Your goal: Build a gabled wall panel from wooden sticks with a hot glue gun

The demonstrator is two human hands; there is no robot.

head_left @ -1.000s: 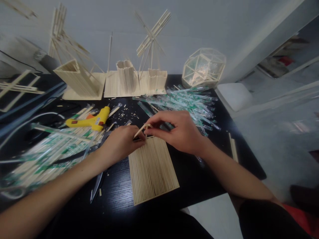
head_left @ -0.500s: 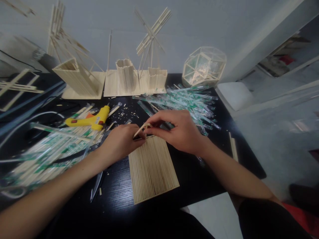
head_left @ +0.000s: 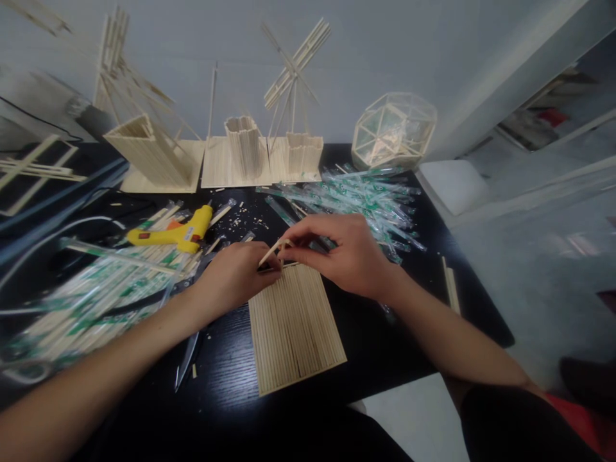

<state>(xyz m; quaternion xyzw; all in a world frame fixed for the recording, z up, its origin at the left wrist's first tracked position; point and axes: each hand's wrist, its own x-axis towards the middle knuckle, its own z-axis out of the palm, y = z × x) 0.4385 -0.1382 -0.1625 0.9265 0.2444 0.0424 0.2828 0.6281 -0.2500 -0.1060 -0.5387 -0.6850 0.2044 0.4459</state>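
Note:
A flat panel of wooden sticks (head_left: 296, 327) laid side by side rests on the black table in front of me. Over its far left corner, my left hand (head_left: 238, 269) is closed around short wooden sticks (head_left: 269, 253) that slant up between its fingers. My right hand (head_left: 344, 250) meets it from the right, thumb and fingertips pinching the same small pieces where they come together. The fingers partly hide how these pieces join and whether they touch the panel.
A yellow glue gun (head_left: 187, 232) lies on wrapped chopsticks (head_left: 110, 289) at left, near scissors (head_left: 187, 359). More wrapped chopsticks (head_left: 366, 199) are heaped behind my right hand. Stick models, including a windmill shape (head_left: 296, 64), and a polyhedral container (head_left: 394, 131) stand at the back.

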